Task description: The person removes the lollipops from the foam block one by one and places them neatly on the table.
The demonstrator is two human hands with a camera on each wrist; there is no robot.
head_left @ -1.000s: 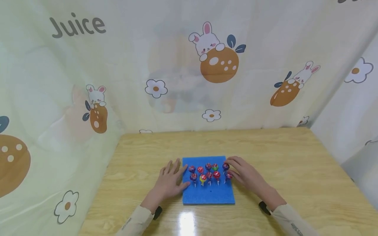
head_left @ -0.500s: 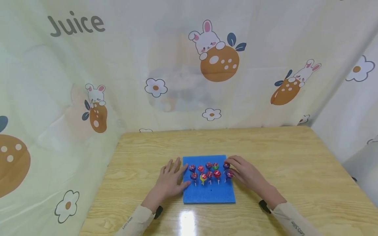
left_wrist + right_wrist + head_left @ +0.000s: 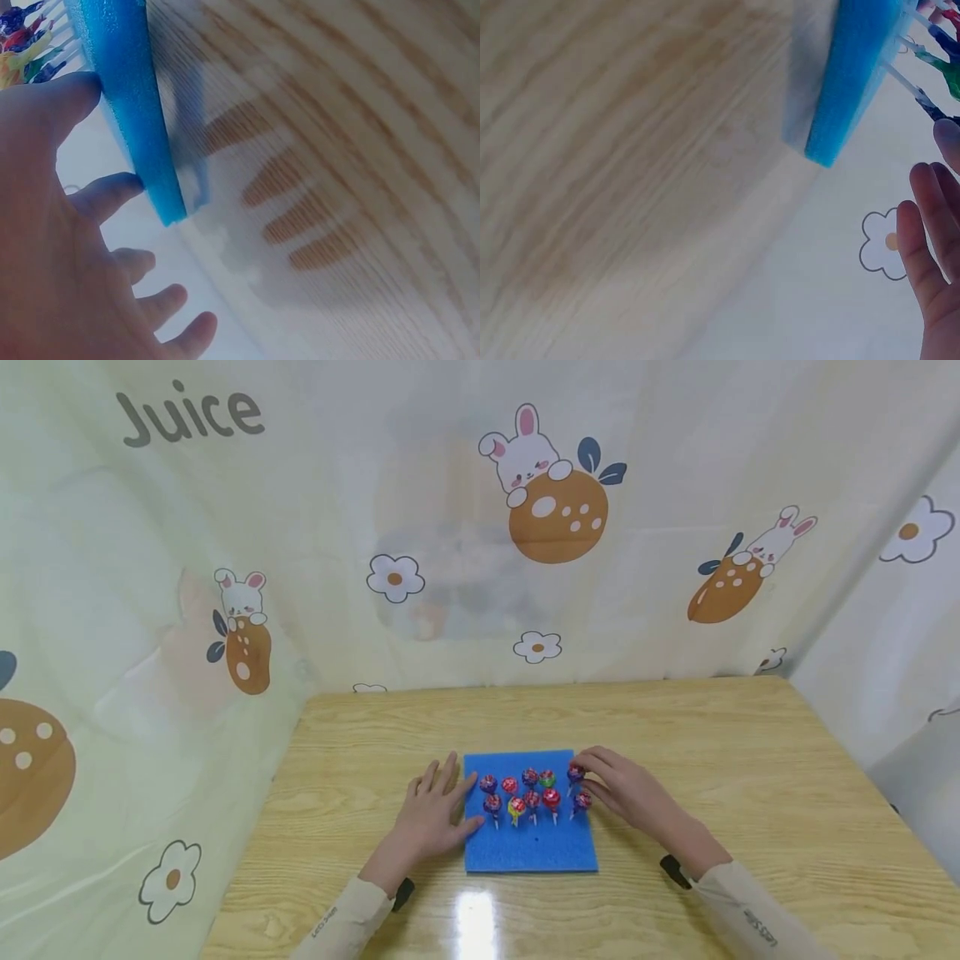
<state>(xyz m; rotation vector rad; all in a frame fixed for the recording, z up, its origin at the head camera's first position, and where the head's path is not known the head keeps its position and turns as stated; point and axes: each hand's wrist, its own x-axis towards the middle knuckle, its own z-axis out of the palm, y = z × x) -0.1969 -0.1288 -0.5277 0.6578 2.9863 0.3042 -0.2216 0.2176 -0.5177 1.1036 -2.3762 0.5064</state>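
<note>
Several wrapped lollipops stand by their white sticks in a blue foam board (image 3: 525, 853), in two rows. The left hand (image 3: 429, 818) lies at the board's left side with fingers spread. Its thumb and index finger touch the board's edge, as the left wrist view also shows the left hand (image 3: 82, 195) against the foam (image 3: 131, 97). At the back right corner, the right hand (image 3: 630, 789) pinches the head of a purple lollipop (image 3: 575, 774). Just in front of it stands another purple and red lollipop (image 3: 582, 800). The right wrist view shows the right hand (image 3: 937, 232) only partly.
The board lies on a wood-grain table (image 3: 360, 727). A pale curtain (image 3: 330, 527) printed with rabbits, oranges and flowers hangs behind and at both sides. Among the other lollipops are a yellow one (image 3: 517, 807), a green one (image 3: 547, 779) and a red one (image 3: 551, 797).
The whole head view has shifted slightly upward. The right hand and the purple lollipop's head have moved a little toward the back. The left hand keeps its place at the board.
</note>
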